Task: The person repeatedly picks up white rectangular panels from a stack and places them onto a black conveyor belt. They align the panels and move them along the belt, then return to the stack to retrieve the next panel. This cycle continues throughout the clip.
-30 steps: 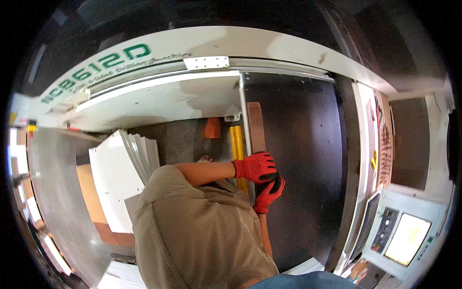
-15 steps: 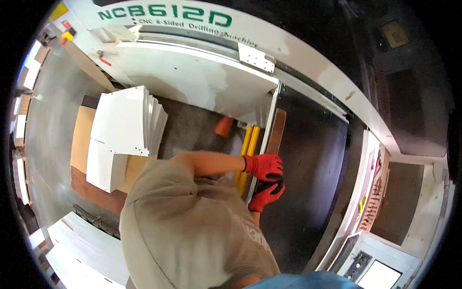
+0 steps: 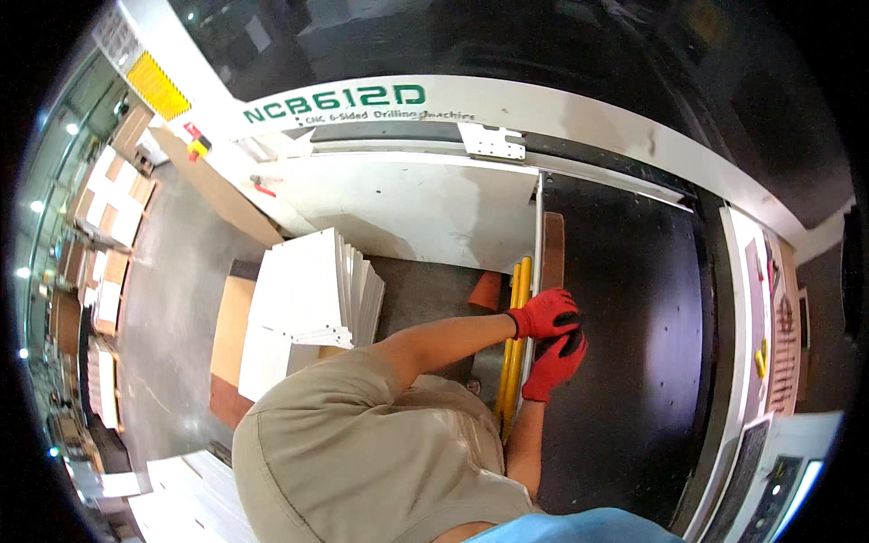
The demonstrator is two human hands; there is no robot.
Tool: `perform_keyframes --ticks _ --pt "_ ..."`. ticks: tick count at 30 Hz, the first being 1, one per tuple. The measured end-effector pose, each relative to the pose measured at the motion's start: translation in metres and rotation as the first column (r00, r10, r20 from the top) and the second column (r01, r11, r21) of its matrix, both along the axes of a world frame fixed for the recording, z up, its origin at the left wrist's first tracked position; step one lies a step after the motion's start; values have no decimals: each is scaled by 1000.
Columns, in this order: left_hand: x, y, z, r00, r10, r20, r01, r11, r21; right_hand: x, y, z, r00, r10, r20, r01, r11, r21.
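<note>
Fingers of both red-gloved hands are curled around a narrow brown board: right hand (image 3: 554,364) lower, left hand (image 3: 545,313) just above it. That board (image 3: 552,250) stands beside yellow rails (image 3: 514,344), against the dark panel (image 3: 625,344). White panels (image 3: 312,290) are stacked farther left.

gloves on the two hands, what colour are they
Red with black palms, on the left hand and right hand; head view.

Both red-gloved hands sit close together, left hand (image 3: 546,314) just above right hand (image 3: 554,362), fingers curled.
</note>
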State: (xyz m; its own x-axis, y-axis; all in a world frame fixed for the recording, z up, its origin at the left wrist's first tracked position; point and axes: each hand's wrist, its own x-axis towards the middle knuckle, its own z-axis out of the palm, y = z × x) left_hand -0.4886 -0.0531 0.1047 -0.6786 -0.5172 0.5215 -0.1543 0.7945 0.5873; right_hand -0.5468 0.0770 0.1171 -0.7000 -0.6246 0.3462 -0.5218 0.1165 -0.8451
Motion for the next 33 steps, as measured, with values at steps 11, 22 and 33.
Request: perform_keyframes --ticks 11,22,33 --pt "-10 5 16 998 62 -18 -63 998 -22 -23 -1 -1 995 94 44 -89 990 -113" --pt "-11 6 11 993 95 70 -95 995 -10 -39 -1 1 983 126 136 -121 992 -40" --pt "-5 3 19 1000 27 1 -26 993 -119 -32 0 -6 989 146 14 -146 989 -33"
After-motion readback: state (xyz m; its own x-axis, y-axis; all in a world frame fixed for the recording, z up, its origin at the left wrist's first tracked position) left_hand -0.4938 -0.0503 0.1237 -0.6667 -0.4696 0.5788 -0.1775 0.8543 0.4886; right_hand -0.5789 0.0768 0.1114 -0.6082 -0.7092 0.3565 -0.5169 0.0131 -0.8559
